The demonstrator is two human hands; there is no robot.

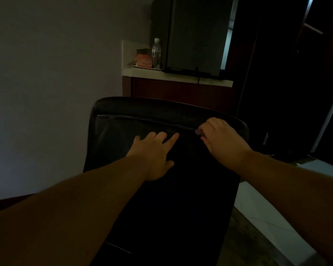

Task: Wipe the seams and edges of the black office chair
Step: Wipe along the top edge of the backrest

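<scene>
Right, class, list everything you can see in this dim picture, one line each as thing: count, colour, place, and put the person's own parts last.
Office chair: one, black, centre foreground, its backrest facing the camera.
Seam: one, pale line, running across the upper backrest.
Counter: one, white top over dark reddish front, behind the chair.
Bottle: one, clear with white cap, upright on the counter.
Packet: one, orange, on the counter just left of the bottle.
Mini fridge: one, dark grey, on the counter right of the bottle.
Wall: one, grey, left.
Left hand: one, fingers spread flat on the backrest.
Right hand: one, curled at the seam; whether it holds a cloth cannot be told.
</scene>
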